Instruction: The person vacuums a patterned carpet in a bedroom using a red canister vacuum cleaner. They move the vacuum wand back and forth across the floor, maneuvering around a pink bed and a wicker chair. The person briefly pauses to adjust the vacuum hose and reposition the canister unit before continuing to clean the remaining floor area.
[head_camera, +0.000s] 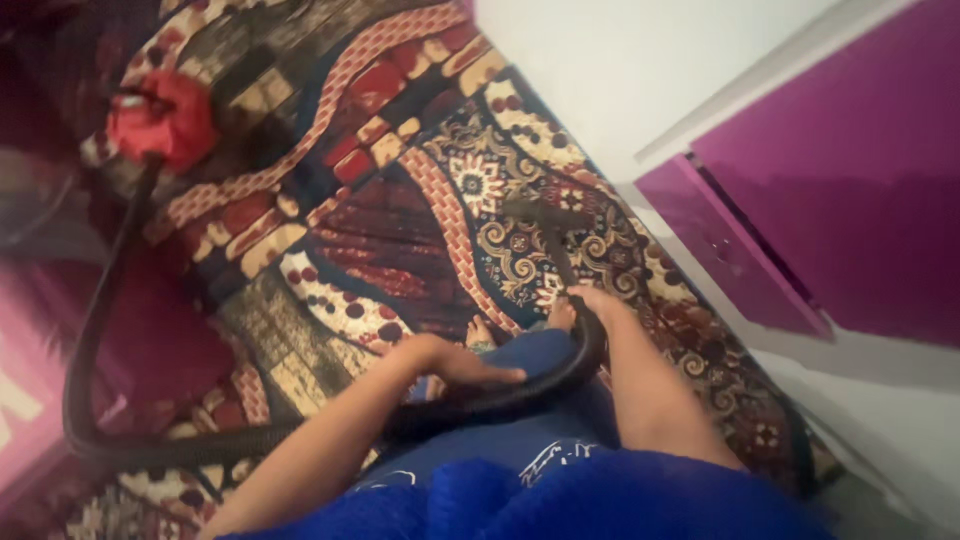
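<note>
black vacuum hose (90, 330) | long, curved loop over patterned carpet | wand tip (545, 215) lying on carpet

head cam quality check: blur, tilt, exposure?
Head view: soft all over, smeared as if by motion; horizon tilted, the patterned rug runs diagonally; white wall near blown out; left edge dark and murky around the red vacuum; left hand and right hand on the hose lack fine detail.

Bare forearms, blue garment (560, 490) with white markings, bare foot (481, 333) beyond the hem
</note>
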